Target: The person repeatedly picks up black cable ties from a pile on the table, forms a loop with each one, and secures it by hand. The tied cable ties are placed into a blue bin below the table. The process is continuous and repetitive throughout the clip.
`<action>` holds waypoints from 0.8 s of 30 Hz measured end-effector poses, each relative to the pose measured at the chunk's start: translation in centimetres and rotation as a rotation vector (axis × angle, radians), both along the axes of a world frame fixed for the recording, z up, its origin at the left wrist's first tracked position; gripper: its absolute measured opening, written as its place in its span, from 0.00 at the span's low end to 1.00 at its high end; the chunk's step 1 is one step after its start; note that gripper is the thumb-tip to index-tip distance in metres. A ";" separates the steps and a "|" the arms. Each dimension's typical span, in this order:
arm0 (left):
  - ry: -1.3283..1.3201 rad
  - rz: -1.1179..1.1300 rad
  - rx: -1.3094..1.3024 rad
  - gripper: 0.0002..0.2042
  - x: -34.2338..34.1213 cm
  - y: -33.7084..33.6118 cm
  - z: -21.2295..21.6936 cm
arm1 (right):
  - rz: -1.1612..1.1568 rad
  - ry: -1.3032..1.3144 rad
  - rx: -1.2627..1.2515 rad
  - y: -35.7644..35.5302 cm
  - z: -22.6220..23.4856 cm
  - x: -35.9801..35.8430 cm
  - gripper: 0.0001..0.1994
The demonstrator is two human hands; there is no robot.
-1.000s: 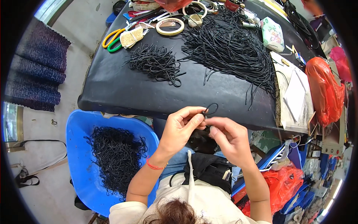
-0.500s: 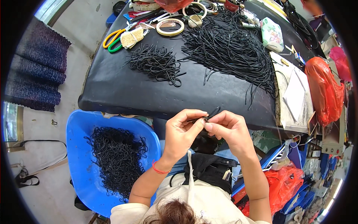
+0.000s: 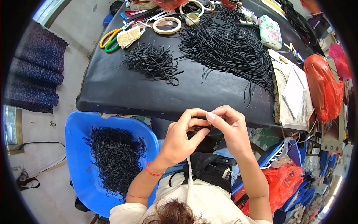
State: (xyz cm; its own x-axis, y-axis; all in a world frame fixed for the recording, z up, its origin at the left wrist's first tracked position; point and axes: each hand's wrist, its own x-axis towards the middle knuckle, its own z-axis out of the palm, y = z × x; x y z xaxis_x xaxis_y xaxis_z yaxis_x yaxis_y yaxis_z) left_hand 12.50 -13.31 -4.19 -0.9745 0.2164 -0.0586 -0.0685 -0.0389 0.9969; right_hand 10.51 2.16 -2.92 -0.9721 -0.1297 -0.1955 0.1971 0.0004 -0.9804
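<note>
My left hand (image 3: 185, 130) and my right hand (image 3: 232, 127) meet just off the near edge of the black-covered table (image 3: 156, 100). Both have their fingers closed around a short black cord (image 3: 197, 128). Only a dark bit of it shows between the fingers; the rest is hidden. Beyond them on the table, a small heap of looped black cords (image 3: 153, 63) lies to the left. A large spread of straighter black cords (image 3: 231, 52) covers the right side.
At my left stands a blue tub (image 3: 80, 168) holding many looped black cords (image 3: 115, 160). Scissors with yellow and green handles (image 3: 110, 39), a tape roll (image 3: 166, 25) and a tissue pack (image 3: 270, 32) lie farther back. A pale board (image 3: 302, 108) and red plastic bag (image 3: 323, 89) are at right.
The fingers have shifted their grip: my right thumb now points up against my left fingertips. The cord loop that stuck up between the hands is no longer visible. The view has shifted slightly.
</note>
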 end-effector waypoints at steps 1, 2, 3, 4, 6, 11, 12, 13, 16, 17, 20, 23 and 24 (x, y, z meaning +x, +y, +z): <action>-0.009 -0.034 0.009 0.19 0.0 -0.1 0.2 | -0.037 -0.024 -0.028 -0.1 0.1 0.0 0.08; -0.047 -0.082 -0.045 0.21 0.0 -0.3 0.6 | -0.074 -0.048 -0.054 -0.2 0.2 -0.1 0.08; -0.049 -0.081 -0.001 0.20 0.0 -0.1 0.4 | -0.111 -0.072 -0.080 -0.2 0.2 -0.1 0.08; -0.052 -0.080 0.044 0.20 0.1 0.1 0.0 | -0.136 -0.054 -0.080 -0.5 0.1 0.0 0.08; -0.151 -0.026 0.226 0.17 0.3 0.3 -0.3 | -0.131 -0.044 -0.134 -0.5 0.0 0.0 0.08; -0.380 -0.137 0.316 0.09 0.0 0.1 -0.6 | -0.152 0.021 -0.130 -0.9 -0.3 0.5 0.09; -0.391 -0.157 0.316 0.08 0.0 0.1 -1.1 | -0.154 0.032 -0.125 -1.0 -0.1 0.6 0.09; -0.401 -0.178 0.316 0.08 0.0 0.1 -1.3 | -0.163 0.044 -0.118 -1.1 -0.2 0.7 0.09; -0.317 -0.088 0.378 0.06 0.5 1.0 -0.4 | -0.211 0.095 -0.078 -1.1 -0.4 0.9 0.09; -0.286 -0.058 0.349 0.06 0.8 1.3 -0.4 | -0.235 0.121 -0.058 -1.1 -0.4 0.9 0.09; -0.098 -0.004 0.147 0.05 2.0 2.1 -0.9 | -0.322 0.126 -0.084 -1.0 -0.6 0.5 0.09; -0.130 0.009 0.229 0.05 2.3 2.6 -1.8 | -0.362 0.105 -0.087 -1.0 -1.1 0.3 0.10; -0.168 0.003 0.230 0.06 2.2 2.3 -1.6 | -0.368 0.097 -0.085 -1.0 -1.2 0.3 0.10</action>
State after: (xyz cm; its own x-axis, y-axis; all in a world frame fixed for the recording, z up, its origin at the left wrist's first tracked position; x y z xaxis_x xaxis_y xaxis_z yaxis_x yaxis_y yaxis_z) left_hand 14.74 -10.98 -5.80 -0.9559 0.2403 -0.1690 -0.2318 -0.2636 0.9364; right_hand 10.77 1.14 -4.08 -0.9702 0.2189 -0.1043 0.0756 -0.1355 -0.9879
